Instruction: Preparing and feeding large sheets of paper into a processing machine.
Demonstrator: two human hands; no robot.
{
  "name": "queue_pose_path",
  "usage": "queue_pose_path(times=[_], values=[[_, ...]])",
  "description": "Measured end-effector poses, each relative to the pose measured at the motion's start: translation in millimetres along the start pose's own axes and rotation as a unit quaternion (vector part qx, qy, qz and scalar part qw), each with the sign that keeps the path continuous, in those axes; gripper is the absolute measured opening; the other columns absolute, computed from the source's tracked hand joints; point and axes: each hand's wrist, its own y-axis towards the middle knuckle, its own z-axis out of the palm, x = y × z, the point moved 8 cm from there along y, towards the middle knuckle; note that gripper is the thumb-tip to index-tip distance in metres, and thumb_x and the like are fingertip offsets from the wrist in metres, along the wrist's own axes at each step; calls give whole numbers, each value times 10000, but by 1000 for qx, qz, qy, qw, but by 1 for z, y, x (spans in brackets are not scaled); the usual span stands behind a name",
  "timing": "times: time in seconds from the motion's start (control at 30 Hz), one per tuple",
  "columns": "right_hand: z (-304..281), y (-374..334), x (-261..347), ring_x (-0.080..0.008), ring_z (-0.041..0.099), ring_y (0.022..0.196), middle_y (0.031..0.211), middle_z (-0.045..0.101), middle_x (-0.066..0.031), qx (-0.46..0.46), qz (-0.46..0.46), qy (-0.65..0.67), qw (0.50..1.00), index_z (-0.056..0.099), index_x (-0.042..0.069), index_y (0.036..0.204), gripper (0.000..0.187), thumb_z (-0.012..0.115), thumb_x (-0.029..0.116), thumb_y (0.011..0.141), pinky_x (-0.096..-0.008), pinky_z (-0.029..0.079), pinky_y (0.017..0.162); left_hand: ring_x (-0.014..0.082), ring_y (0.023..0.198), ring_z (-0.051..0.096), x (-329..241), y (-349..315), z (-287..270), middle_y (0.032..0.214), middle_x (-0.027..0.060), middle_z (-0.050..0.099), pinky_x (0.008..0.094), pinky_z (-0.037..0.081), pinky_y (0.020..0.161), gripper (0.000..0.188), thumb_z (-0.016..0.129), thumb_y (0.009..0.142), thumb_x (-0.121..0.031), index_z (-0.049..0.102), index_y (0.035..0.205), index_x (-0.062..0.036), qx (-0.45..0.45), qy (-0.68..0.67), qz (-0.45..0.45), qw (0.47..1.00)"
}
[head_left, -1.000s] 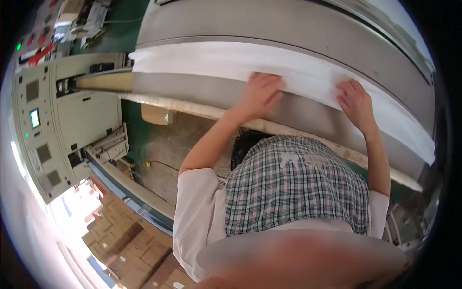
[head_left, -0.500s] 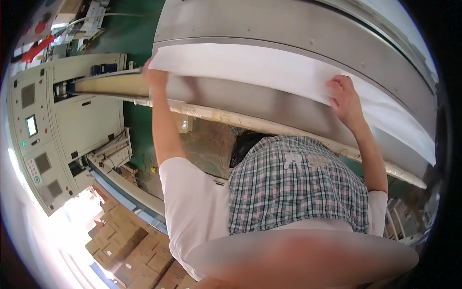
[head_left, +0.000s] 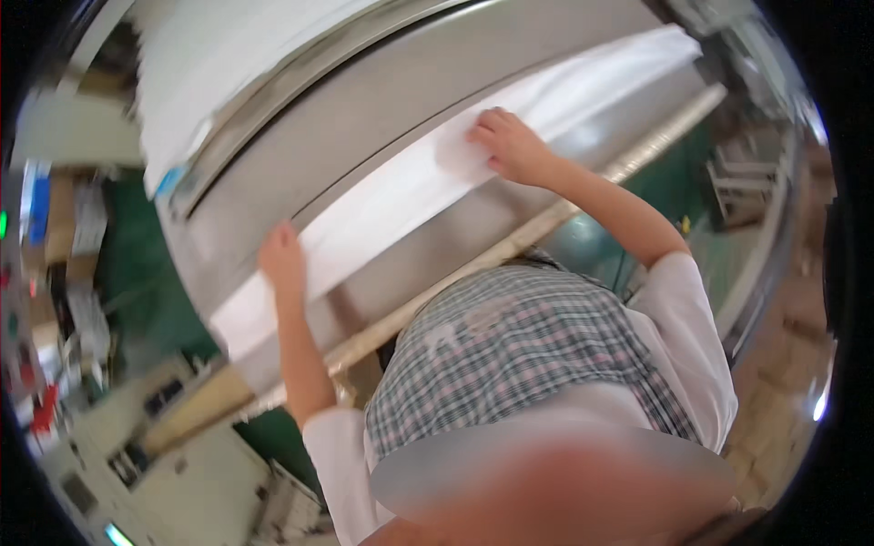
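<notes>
Left hand [head_left: 282,259]: fingers extended, palm flat against the lower left part of the white sheet [head_left: 428,182]; open, pressing, not gripping.
Right hand [head_left: 510,146]: fingers loosely curled, laid on the sheet's middle; it presses the fabric down, and no pinch is visible.
Change in the hands: half a second ago the left hand was stretched out to the sheet's far left end and the right held its right edge; both now rest nearer the sheet's middle stretch, well apart from each other.
Change in view: the head has turned, so the band now runs diagonally from lower left to upper right.
White sheet: a long band lying flat across the grey curved machine surface [head_left: 364,100], reaching from the left hand to the upper right corner.
Judgement: the sheet appears spread and is being smoothed against the surface, not lifted.
Below the sheet: a pale metal bar [head_left: 510,246] runs parallel to it.
Surroundings: green floor [head_left: 137,282] and a beige control cabinet [head_left: 182,464] at lower left, both blurred.
</notes>
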Motion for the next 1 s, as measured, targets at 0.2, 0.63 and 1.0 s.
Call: queue_pose_path(times=[0.2, 0.63, 1.0], values=[[-35, -28, -77, -277, 469, 926, 938, 469, -98, -27, 60, -45, 997, 501, 81, 959, 406, 605, 4, 574, -354, 441, 760, 375, 663, 520, 48, -49, -18, 688, 185, 547, 471, 391, 584, 297, 422, 878, -227, 523, 712, -3, -27, 69, 47, 996], [-89, -57, -216, -245, 475, 1007, 1040, 464, -86, 20, 22, -105, 994, 504, 95, 1040, 455, 600, -4, 606, -340, 480, 739, 349, 1235, 278, 23, -81, -19, 1318, 85, 390, 580, 249, 924, 514, 270, 874, -541, 490, 1200, -211, 53, 229, -277, 932], [-206, -179, -518, -322, 506, 952, 984, 528, -147, -200, 376, -257, 868, 559, 93, 1003, 321, 589, 57, 685, -400, 441, 791, 371, 1263, 219, -56, -76, 6, 1358, 102, 329, 583, 215, 948, 534, 255, 865, -565, 442, 1249, -244, 38, 227, -303, 925]])
